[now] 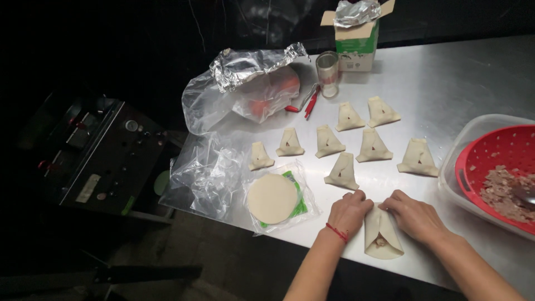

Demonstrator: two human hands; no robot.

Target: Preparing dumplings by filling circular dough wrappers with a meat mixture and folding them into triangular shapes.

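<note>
Dough wrapper (383,237), pale and partly folded into a cone with brownish filling visible at its open lower end, lies on the steel table (462,78) at lower centre-right of the frame, close to the near edge. Left hand (349,210), with a red cord at the wrist, rests on the wrapper's upper left flap, fingers curled and pressing down. Right hand (415,214) rests on the upper right flap, fingers bent and pinching the fold; both hands meet at the top of the wrapper. Eight folded dough parcels (373,146) lie in loose rows in the centre of the frame, above the hands, each apart from its neighbours. Stack of round dough discs (272,198) sits on an opened clear packet at centre-left, just left of the left hand. Red perforated colander (501,167) with minced filling sits inside a clear plastic tub at the right edge. Crumpled clear plastic bags (209,167) cover the table's left end. Foil-topped bag (251,83) holding something orange lies upper centre. Glass (327,72) stands just right of it, with a red-handled tool (311,103) beside its base. Open carton (356,39) with foil lining stands at top centre-right. Dark appliance (100,156) sits at left, below table level.
</note>
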